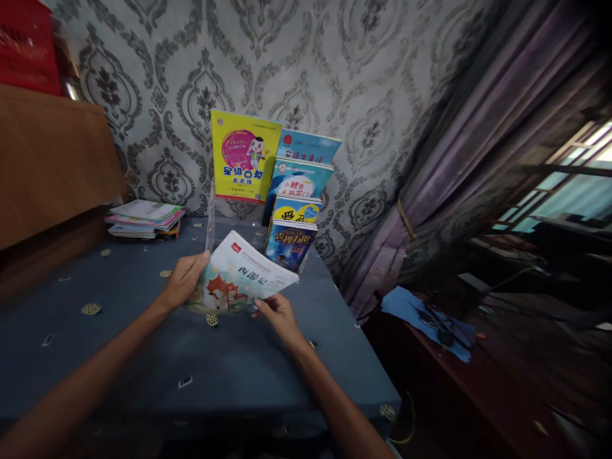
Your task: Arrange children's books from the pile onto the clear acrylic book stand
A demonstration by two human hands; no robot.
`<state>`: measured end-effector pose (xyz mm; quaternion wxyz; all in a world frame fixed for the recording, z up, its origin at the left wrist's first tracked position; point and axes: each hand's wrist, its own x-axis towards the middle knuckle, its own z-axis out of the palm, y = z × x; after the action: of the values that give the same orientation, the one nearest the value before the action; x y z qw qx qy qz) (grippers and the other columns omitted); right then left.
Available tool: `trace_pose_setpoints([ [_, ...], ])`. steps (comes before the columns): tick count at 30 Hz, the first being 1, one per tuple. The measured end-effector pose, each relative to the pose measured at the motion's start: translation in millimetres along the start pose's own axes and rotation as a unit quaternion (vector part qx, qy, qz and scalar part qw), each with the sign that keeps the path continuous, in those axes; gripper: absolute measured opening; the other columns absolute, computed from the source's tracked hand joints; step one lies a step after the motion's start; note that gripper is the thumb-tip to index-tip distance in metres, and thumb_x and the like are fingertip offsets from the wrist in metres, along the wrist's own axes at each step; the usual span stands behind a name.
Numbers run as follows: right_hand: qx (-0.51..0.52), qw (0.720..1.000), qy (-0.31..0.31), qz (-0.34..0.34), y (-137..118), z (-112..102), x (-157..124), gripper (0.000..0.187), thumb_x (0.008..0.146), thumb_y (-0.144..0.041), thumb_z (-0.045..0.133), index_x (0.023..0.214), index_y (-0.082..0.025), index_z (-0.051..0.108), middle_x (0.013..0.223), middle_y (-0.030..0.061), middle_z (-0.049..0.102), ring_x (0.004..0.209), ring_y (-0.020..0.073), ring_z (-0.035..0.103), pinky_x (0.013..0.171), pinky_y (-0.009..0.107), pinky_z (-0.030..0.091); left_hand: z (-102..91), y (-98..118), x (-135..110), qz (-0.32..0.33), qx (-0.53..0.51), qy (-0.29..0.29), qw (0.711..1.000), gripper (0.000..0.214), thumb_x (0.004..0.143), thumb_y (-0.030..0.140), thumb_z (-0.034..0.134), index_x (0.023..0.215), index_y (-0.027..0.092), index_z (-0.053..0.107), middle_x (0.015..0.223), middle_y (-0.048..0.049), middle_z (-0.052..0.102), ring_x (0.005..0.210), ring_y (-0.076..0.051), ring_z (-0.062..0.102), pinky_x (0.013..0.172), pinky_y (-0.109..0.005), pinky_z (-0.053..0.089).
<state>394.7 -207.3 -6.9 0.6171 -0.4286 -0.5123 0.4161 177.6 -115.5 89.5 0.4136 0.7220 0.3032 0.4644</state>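
Clearly, a book (pixel 241 275) is held tilted over the worktop (pixel 143 357).
Its left edge is gripped by the left hand (pixel 185 275), its lower edge by the right hand (pixel 280 315), fingers of both clamped on it; behind, other books (pixel 299 182) are stood upright, and a pile (pixel 143 220) is set to the left.

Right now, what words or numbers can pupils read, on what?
"西游记": held book
"星级口算", "天天练": yellow book
"安徒生童话", bottom covered: pale blue book
"小鲤鱼跳龙门": teal book
Yellow-blue book: title partly covered
Navy book: title blurred
Smaller print: unreadable
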Motion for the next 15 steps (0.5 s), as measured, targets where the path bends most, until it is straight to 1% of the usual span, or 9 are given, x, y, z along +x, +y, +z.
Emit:
trace_pose_setpoints([
  [2, 0.021, 1.0, -0.005, 0.001, -5.3, 3.8, 6.5, 0.045, 0.077, -0.053, 0.076, 0.111, -0.023, 0.071, 0.108, 0.0048, 0.076, 0.083, 0.0208, 0.071, 0.062, 0.03, 0.061, 2.6, -5.9, 3.5, -0.024, -0.046, 0.032, 0.998, 0.065, 0.081, 0.078, 0.051, 0.058, 0.018, 0.057, 0.054, -0.0015, 0.058, 0.054, -0.015, 0.054, 0.049, -0.023, 0.044],
  [4, 0.017, 1.0, -0.013, -0.007, -12.4, 5.8, 13.9, 0.047, 0.079, -0.053, 0.074, 0.114, -0.022, 0.069, 0.106, 0.0051, 0.076, 0.077, 0.0184, 0.07, 0.057, 0.027, 0.06, 6.0, -12.6, 7.5, -0.05, -0.093, 0.07, 0.992, 0.067, 0.077, 0.081, 0.053, 0.06, 0.017, 0.061, 0.057, -0.0047, 0.065, 0.059, -0.019, 0.063, 0.053, -0.026, 0.05],
  [6, -0.004, 1.0, -0.016, -0.022, -20.4, 6.0, 22.9, 0.047, 0.079, -0.052, 0.074, 0.113, -0.021, 0.068, 0.104, 0.0057, 0.076, 0.071, 0.0166, 0.068, 0.051, 0.024, 0.057, 9.5, -20.0, 12.4, -0.075, -0.118, 0.117, 0.983, 0.068, 0.073, 0.083, 0.056, 0.061, 0.016, 0.064, 0.06, -0.0068, 0.069, 0.065, -0.022, 0.068, 0.058, -0.028, 0.055],
  [8, -0.031, 0.999, -0.013, -0.037, -27.7, 4.6, 33.2, 0.046, 0.079, -0.051, 0.074, 0.113, -0.021, 0.069, 0.104, 0.0061, 0.075, 0.069, 0.0162, 0.066, 0.047, 0.023, 0.054, 12.4, -28.9, 17.7, -0.09, -0.125, 0.165, 0.974, 0.069, 0.071, 0.084, 0.056, 0.065, 0.016, 0.067, 0.064, -0.008, 0.072, 0.074, -0.025, 0.072, 0.065, -0.03, 0.058],
  [9, -0.045, 0.998, -0.01, -0.045, -30.3, 3.2, 38.5, 0.045, 0.079, -0.05, 0.073, 0.113, -0.021, 0.069, 0.105, 0.0062, 0.075, 0.069, 0.0165, 0.066, 0.046, 0.022, 0.052, 13.7, -34.4, 20.2, -0.093, -0.129, 0.178, 0.971, 0.07, 0.071, 0.085, 0.056, 0.068, 0.016, 0.069, 0.066, -0.0085, 0.074, 0.08, -0.027, 0.073, 0.069, -0.031, 0.059],
  [11, -0.073, 0.995, 0.0, -0.064, -31.8, -0.4, 47.7, 0.043, 0.079, -0.048, 0.073, 0.112, -0.021, 0.07, 0.106, 0.0066, 0.075, 0.074, 0.0183, 0.067, 0.049, 0.023, 0.053, 16.7, -48.1, 23.3, -0.097, -0.159, 0.173, 0.967, 0.075, 0.07, 0.087, 0.054, 0.078, 0.014, 0.072, 0.074, -0.01, 0.077, 0.091, -0.03, 0.073, 0.078, -0.035, 0.06],
  [12, -0.086, 0.993, 0.006, -0.074, -30.1, -2.4, 50.9, 0.042, 0.08, -0.048, 0.073, 0.111, -0.02, 0.07, 0.107, 0.0068, 0.075, 0.078, 0.0197, 0.068, 0.054, 0.025, 0.055, 18.6, -56.4, 23.6, -0.101, -0.184, 0.155, 0.965, 0.078, 0.069, 0.088, 0.054, 0.083, 0.013, 0.073, 0.078, -0.0111, 0.078, 0.096, -0.032, 0.073, 0.082, -0.037, 0.06],
  [14, -0.107, 0.99, 0.023, -0.093, -20.6, -5.6, 52.8, 0.041, 0.079, -0.047, 0.073, 0.11, -0.02, 0.071, 0.108, 0.0074, 0.076, 0.089, 0.0234, 0.07, 0.07, 0.032, 0.059, 23.3, -75.1, 21.5, -0.112, -0.232, 0.125, 0.958, 0.084, 0.066, 0.09, 0.056, 0.091, 0.012, 0.074, 0.085, -0.0133, 0.079, 0.102, -0.035, 0.072, 0.087, -0.042, 0.06],
  [15, -0.115, 0.988, 0.031, -0.099, -13.1, -6.7, 51.5, 0.041, 0.079, -0.047, 0.073, 0.11, -0.02, 0.071, 0.108, 0.0078, 0.076, 0.095, 0.0254, 0.07, 0.08, 0.037, 0.059, 25.8, -84.9, 19.2, -0.125, -0.253, 0.106, 0.953, 0.085, 0.064, 0.089, 0.058, 0.094, 0.012, 0.074, 0.087, -0.0144, 0.079, 0.104, -0.036, 0.071, 0.089, -0.044, 0.059],
])
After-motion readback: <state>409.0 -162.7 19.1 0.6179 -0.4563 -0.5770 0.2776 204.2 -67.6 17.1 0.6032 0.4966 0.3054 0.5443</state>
